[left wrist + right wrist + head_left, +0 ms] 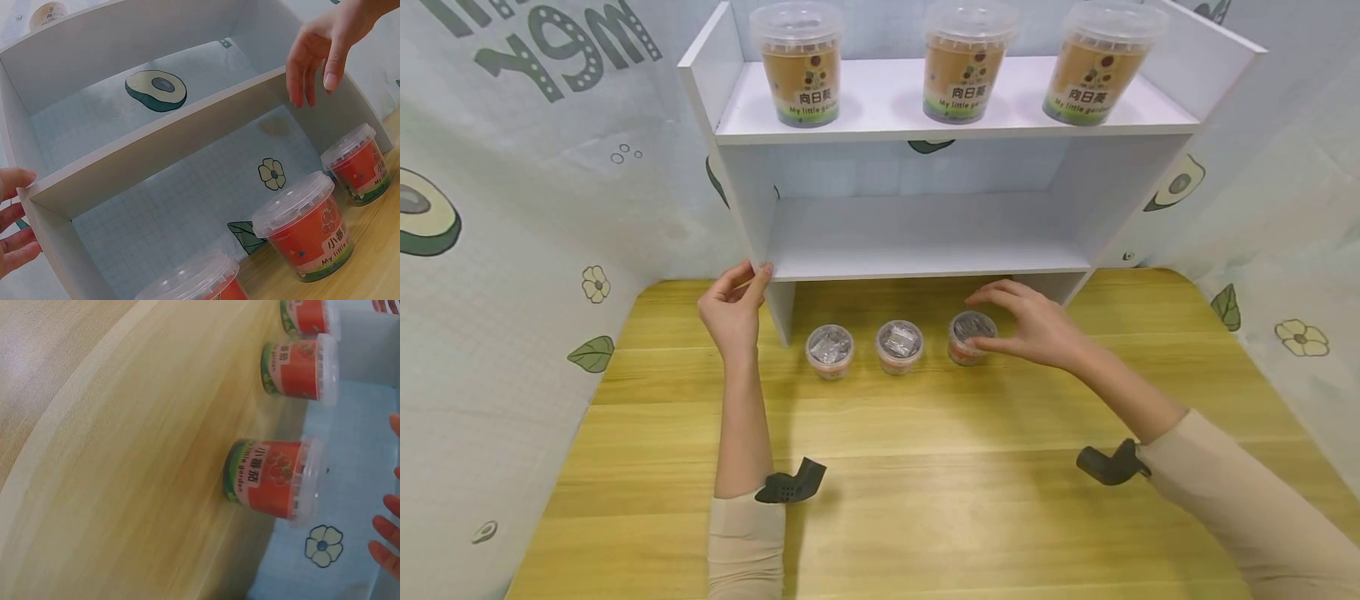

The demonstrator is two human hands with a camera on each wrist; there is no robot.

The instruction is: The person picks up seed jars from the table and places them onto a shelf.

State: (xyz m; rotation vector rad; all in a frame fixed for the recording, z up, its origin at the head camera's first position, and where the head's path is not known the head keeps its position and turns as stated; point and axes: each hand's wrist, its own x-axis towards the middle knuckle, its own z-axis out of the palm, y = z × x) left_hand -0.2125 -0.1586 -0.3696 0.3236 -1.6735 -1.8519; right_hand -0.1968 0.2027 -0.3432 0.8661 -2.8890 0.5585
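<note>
My left hand (733,304) grips the left side panel of a white shelf (925,237), the thumb at its front edge and the fingers on the outer side. My right hand (1030,325) hovers over the rightmost red tomato-label cup (964,353), its fingers loosely bent; the left wrist view shows a gap between hand and cup. Two more such cups, a middle cup (898,360) and a left cup (829,370), stand upright in the same row before the shelf's bottom opening. All three have clear lids. In the right wrist view only the right fingers (389,531) show.
Three orange sunflower-label cups with clear lids stand on the top tier: a left one (807,83), a middle one (964,79) and a right one (1093,79). The shelf stands on a wooden table (925,500). A patterned cloth (512,208) hangs behind and at the sides.
</note>
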